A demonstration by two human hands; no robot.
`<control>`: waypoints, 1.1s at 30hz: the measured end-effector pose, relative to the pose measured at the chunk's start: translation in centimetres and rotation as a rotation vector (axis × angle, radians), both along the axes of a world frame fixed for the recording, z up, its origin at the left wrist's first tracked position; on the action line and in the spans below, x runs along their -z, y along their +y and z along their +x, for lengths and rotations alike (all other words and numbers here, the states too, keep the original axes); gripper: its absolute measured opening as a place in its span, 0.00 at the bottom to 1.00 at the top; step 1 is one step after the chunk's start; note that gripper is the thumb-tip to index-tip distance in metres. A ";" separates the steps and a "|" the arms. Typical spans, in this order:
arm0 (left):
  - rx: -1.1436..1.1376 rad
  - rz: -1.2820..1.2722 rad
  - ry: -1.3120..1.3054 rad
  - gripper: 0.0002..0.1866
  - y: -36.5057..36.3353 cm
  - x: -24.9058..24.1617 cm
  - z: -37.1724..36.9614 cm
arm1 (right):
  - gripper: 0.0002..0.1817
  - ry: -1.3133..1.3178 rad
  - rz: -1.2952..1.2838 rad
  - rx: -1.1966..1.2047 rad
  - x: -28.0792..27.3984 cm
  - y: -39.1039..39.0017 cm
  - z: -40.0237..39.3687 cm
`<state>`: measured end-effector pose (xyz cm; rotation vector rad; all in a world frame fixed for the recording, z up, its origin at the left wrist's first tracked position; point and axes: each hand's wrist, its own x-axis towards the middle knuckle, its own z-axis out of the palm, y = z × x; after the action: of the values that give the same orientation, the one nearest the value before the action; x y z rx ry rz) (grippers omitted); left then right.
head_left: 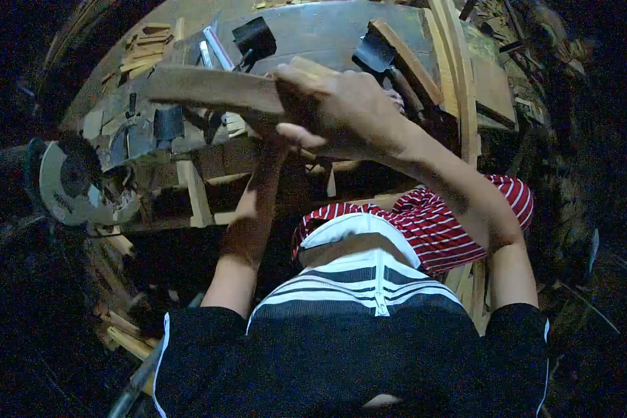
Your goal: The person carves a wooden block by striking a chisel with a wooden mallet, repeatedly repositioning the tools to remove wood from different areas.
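Observation:
A long, flat piece of wood [216, 88] is held up in front of me over the workbench, reaching out to the left. My right hand [352, 111] is closed around its near end, blurred a little by motion. Beside those fingers shows a lighter wooden edge [313, 67]. From below, my left hand [275, 132] grips the same piece close to my right hand, its fingers mostly hidden by the wood and shadow.
Behind the wood lies the workbench top [320, 31] with dark metal blades [254, 37] and a wooden bar [405, 63]. A grinding wheel or circular machine [70, 182] stands at the left. Long planks [460, 76] run along the right, and wood offcuts [146, 49] lie at the far left.

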<state>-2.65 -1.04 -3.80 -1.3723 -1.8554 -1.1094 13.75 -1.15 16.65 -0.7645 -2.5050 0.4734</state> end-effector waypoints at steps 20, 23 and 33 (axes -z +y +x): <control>0.421 0.217 -1.225 0.25 -1.6 -2.3 -2.2 | 0.33 -0.351 -0.610 0.547 16.8 0.1 4.2; 1.023 0.394 -1.057 0.31 -2.4 -0.2 -6.7 | 0.34 -0.351 -0.622 0.549 17.1 0.2 4.3; -0.084 0.620 -1.801 0.27 -2.6 -1.0 -6.9 | 0.35 -0.332 -0.602 0.543 17.5 0.4 4.3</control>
<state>-9.54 -3.68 -2.76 0.4515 -1.9478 -2.9702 18.04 -0.76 -0.87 -1.8162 -2.2857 0.9722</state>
